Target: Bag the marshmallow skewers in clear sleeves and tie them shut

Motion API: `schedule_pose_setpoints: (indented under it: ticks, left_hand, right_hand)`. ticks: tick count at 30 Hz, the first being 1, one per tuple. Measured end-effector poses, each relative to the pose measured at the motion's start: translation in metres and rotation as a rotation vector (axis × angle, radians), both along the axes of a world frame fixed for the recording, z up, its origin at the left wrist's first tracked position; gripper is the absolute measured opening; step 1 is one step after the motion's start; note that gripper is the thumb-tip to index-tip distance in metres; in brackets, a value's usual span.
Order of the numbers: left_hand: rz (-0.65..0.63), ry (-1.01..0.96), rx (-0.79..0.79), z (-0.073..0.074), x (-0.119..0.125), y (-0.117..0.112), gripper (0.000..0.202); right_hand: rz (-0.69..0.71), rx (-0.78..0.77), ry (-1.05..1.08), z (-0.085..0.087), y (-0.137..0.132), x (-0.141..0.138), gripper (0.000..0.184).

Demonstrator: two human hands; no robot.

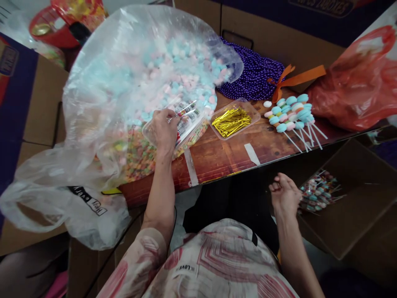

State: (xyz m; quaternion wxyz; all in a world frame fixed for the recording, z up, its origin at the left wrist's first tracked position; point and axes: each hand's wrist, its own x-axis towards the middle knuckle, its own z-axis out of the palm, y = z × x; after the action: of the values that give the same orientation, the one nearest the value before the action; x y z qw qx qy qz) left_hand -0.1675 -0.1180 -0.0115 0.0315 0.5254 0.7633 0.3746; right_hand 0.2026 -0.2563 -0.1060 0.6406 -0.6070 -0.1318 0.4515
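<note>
My left hand [166, 128] is over a shallow clear tray that holds a stack of printed clear plastic bags [187, 120]. Its thumb and fingers pinch together at the near edge of a bag. Out past the table edge, my right hand [284, 192] hangs with its fingers curled in, and nothing shows in them. Right of the bags, a clear tub [256, 118] holds gold twist ties [232, 123]. Candy skewers [291, 111] on white sticks, with pastel blue, pink and white pieces, lie piled at the table's right.
A large clear bag [124, 54] of pastel candies fills the left of the table [217, 157]. Behind are purple beads [251, 70], an orange ribbon [281, 85] and a red plastic bag [356, 87]. A cardboard box [353, 207] with wrapped candy skewers [321, 192] stands lower right.
</note>
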Motion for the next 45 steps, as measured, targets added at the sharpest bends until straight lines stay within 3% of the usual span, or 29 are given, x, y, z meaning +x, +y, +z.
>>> schedule_pose_setpoints:
  ticks: [9, 12, 15, 20, 25, 27, 30, 34, 35, 40, 45]
  left_hand:
    - [-0.001, 0.029, 0.023, 0.004, 0.0, 0.004, 0.009]
    - [-0.082, 0.058, 0.06, 0.009, 0.0, -0.004, 0.014]
    - [-0.243, 0.153, 0.053, 0.02, -0.001, -0.019, 0.016]
    - [-0.569, 0.265, -0.063, 0.03, 0.004, -0.047, 0.019]
    - [-0.686, 0.255, -0.172, 0.012, 0.035, -0.086, 0.018]
    - [-0.652, 0.243, -0.243, -0.001, 0.046, -0.105, 0.025]
    - [-0.468, 0.179, -0.279, -0.023, 0.055, -0.125, 0.038]
    - [-0.325, -0.028, -0.194, -0.041, 0.054, -0.129, 0.012]
    - [-0.316, -0.064, -0.179, -0.042, 0.053, -0.127, 0.005]
    - [-0.278, -0.176, -0.082, -0.043, 0.056, -0.117, 0.011]
    - [-0.274, -0.329, 0.062, -0.039, 0.071, -0.11, 0.018]
  right_hand:
    - [0.12, 0.039, -0.046, 0.021, -0.001, -0.032, 0.03]
    - [0.156, 0.049, -0.074, 0.026, 0.0, -0.037, 0.03]
    - [0.204, 0.058, -0.118, 0.031, -0.002, -0.046, 0.029]
    - [0.376, 0.136, -0.487, 0.04, -0.01, -0.07, 0.021]
    - [0.594, 0.459, -0.991, 0.052, -0.008, -0.102, 0.011]
    - [0.666, 0.536, -1.184, 0.055, -0.001, -0.115, 0.012]
    - [0.694, 0.473, -1.379, 0.056, 0.013, -0.132, 0.016]
    - [0.742, 0.352, -1.508, 0.051, 0.034, -0.148, 0.023]
    - [0.757, 0.328, -1.526, 0.05, 0.037, -0.151, 0.024]
    - [0.829, 0.271, -1.533, 0.048, 0.045, -0.154, 0.02]
    - [0.794, 0.321, -1.274, 0.051, 0.043, -0.144, 0.026]
